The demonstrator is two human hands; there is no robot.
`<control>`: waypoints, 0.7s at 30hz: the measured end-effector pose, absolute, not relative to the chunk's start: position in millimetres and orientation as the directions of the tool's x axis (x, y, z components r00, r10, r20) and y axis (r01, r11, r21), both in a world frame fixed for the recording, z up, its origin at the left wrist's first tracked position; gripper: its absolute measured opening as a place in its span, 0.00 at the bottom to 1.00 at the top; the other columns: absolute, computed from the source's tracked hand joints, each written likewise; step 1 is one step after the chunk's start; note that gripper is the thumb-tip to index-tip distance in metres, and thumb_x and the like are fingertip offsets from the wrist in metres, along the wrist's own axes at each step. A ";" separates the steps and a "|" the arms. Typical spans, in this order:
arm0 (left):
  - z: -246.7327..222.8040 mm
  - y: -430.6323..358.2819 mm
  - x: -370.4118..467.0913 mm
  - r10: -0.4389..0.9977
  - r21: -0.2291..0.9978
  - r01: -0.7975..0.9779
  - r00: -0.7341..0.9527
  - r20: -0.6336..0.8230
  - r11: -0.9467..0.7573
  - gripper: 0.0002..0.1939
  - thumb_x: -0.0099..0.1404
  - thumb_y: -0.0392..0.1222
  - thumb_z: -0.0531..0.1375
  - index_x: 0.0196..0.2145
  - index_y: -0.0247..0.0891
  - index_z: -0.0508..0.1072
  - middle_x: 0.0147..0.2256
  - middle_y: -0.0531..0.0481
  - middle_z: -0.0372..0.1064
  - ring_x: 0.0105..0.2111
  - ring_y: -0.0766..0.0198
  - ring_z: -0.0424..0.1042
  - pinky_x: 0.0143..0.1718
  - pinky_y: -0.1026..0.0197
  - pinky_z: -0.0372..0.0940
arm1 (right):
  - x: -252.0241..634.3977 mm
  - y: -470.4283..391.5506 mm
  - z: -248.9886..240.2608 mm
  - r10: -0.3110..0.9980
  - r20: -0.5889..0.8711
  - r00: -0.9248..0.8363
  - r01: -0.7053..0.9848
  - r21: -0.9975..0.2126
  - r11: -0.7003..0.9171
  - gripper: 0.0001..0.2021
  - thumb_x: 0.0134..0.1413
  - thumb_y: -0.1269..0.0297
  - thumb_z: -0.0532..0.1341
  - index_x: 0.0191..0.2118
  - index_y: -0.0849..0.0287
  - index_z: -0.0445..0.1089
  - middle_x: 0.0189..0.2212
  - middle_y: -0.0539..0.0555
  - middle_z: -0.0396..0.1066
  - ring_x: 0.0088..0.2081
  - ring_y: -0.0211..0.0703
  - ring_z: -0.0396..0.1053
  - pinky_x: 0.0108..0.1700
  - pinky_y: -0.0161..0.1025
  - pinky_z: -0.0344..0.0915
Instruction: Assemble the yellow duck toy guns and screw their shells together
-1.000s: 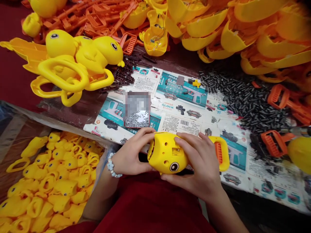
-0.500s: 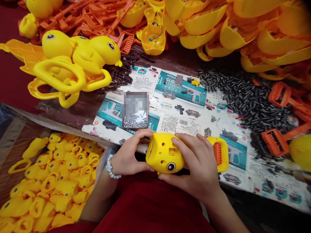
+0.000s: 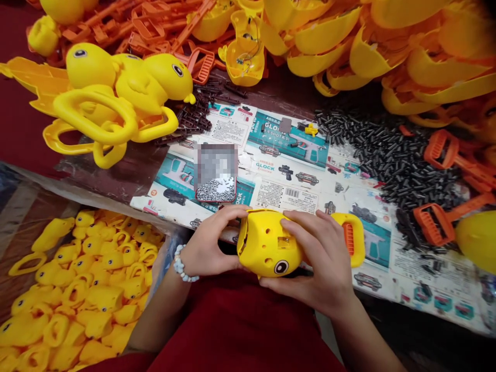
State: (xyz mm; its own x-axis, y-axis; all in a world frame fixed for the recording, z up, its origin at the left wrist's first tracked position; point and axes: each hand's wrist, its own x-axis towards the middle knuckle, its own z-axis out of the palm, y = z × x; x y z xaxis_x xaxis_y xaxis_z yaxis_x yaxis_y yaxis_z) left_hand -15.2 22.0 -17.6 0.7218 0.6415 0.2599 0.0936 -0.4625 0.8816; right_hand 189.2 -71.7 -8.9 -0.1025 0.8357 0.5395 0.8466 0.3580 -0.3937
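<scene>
Both my hands hold a yellow plastic duck toy (image 3: 267, 245) at the table's near edge. Its round head shows several holes, a square opening and one black-and-white eye. A seam gap runs along its left end. My left hand (image 3: 217, 243), with a beaded bracelet at the wrist, cups that left end between thumb and fingers. My right hand (image 3: 320, 256) wraps the right side, thumb below and fingers over the top. Beyond it a yellow loop handle (image 3: 357, 240) with an orange ribbed trigger sticks out to the right.
Ahead lies a tray of small silver screws (image 3: 215, 190), partly blurred out. Black pins (image 3: 395, 160) are heaped at right, near orange trigger parts (image 3: 434, 223). Duck toys (image 3: 143, 82) lie at left. Yellow half-shells (image 3: 329, 36) are stacked behind. A bin of yellow toys (image 3: 93, 294) stands lower left.
The duck toy and both hands have shifted slightly right, and the toy has turned a little. The grip of both hands stays much the same.
</scene>
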 end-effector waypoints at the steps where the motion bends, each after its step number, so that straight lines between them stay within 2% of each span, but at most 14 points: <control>1: -17.0 22.7 -15.3 0.628 0.866 0.102 0.731 0.269 -0.489 0.33 0.53 0.48 0.69 0.53 0.40 0.62 0.52 0.38 0.64 0.53 0.52 0.66 0.54 0.51 0.64 | 188.7 -72.0 -9.2 0.830 0.549 -0.097 0.843 -0.398 0.362 0.32 0.50 0.43 0.62 0.53 0.63 0.61 0.47 0.65 0.68 0.48 0.56 0.67 0.56 0.57 0.56; 6: -16.8 24.7 -16.0 0.569 0.807 0.117 0.767 0.296 -0.578 0.32 0.55 0.48 0.68 0.54 0.39 0.63 0.53 0.36 0.62 0.53 0.51 0.65 0.52 0.48 0.64 | 187.1 -71.8 -8.8 0.826 0.555 -0.100 0.848 -0.387 0.363 0.31 0.51 0.42 0.61 0.51 0.64 0.62 0.46 0.65 0.68 0.48 0.56 0.67 0.57 0.57 0.55; 9: -15.8 24.9 -15.6 0.570 0.803 0.122 0.766 0.298 -0.584 0.33 0.55 0.49 0.68 0.55 0.39 0.62 0.53 0.36 0.61 0.53 0.51 0.65 0.53 0.48 0.64 | 186.6 -71.2 -8.4 0.823 0.557 -0.109 0.854 -0.372 0.365 0.31 0.50 0.43 0.61 0.51 0.64 0.62 0.46 0.65 0.68 0.48 0.56 0.67 0.58 0.58 0.54; 14: -11.0 26.7 -14.7 0.547 0.799 0.170 0.807 0.223 -0.577 0.33 0.54 0.50 0.67 0.54 0.39 0.62 0.51 0.37 0.60 0.52 0.50 0.65 0.50 0.49 0.67 | 185.8 -71.4 -8.3 0.831 0.545 -0.113 0.863 -0.360 0.354 0.30 0.51 0.44 0.61 0.50 0.65 0.62 0.47 0.66 0.68 0.49 0.56 0.67 0.58 0.57 0.54; 21: -12.1 25.8 -14.8 0.568 0.818 0.152 0.788 0.238 -0.555 0.33 0.54 0.50 0.68 0.54 0.41 0.62 0.51 0.38 0.61 0.52 0.50 0.65 0.50 0.51 0.67 | 185.7 -70.8 -8.4 0.824 0.552 -0.128 0.865 -0.344 0.365 0.30 0.52 0.43 0.60 0.50 0.65 0.63 0.46 0.66 0.68 0.48 0.56 0.67 0.57 0.57 0.54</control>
State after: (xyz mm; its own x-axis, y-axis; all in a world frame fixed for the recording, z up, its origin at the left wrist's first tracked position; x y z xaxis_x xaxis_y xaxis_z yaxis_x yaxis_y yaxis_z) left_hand -14.8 25.8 -12.1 0.7878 0.5679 0.2385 0.1525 -0.5549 0.8178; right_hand 185.7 -70.8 -8.4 -0.1281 0.8238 0.5522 0.8650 0.3653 -0.3441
